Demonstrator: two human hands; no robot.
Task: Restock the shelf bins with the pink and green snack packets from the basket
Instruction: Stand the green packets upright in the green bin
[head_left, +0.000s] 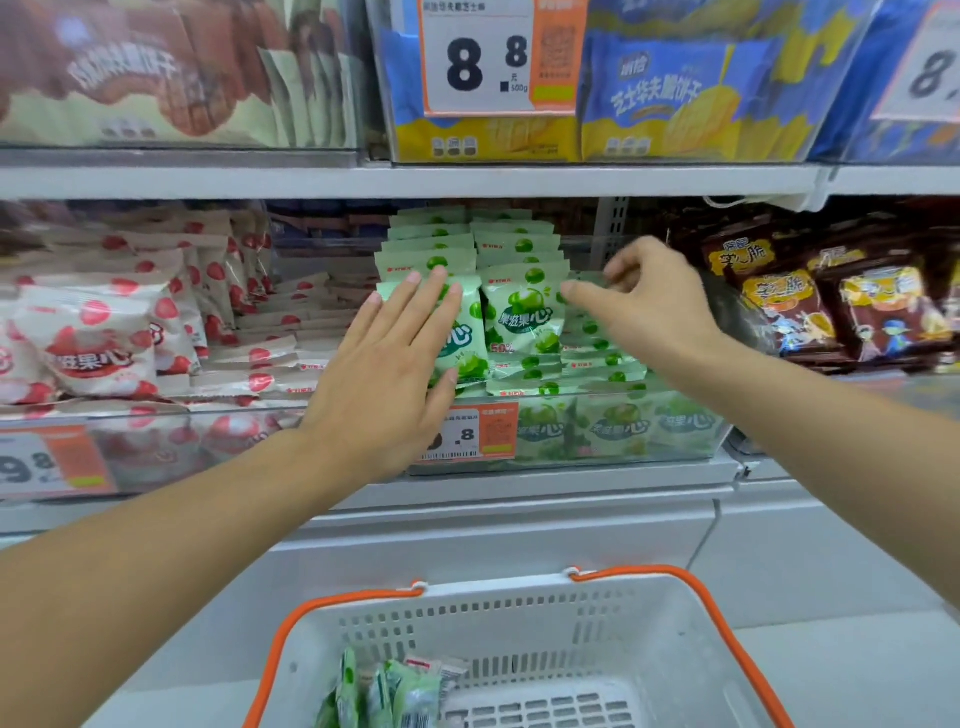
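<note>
Covering the front green packet (470, 338), the left hand (387, 371) lies flat with its fingers straight and together, so most of that packet's print is hidden under the palm. Just to the right of it a second green packet (524, 312) stands upright in full sight, and beyond that the right hand (649, 306) hovers with loosely curled fingers; motion blur makes it impossible to tell whether its fingertips touch any packet or hold one. Both hands reach over the front wall of the clear bin (597, 431), whose plastic blurs the packets lying behind it, and the price tag (480, 434) on that wall is partly blocked by the left wrist. Left of the left hand sits the bin of pink packets (93, 338), its left part cut off by the picture edge. Right of the right hand stand brown snack bags (841, 301), close to the knuckles. Above both hands the white shelf board (415, 182) runs across, leaving only a low gap over the stacked green rows. Below the forearms sits the white basket (519, 618) with orange handles, its near side cut off at the bottom edge; a few green packets in the basket (384, 691) lie in its left corner, only partly visible.
</note>
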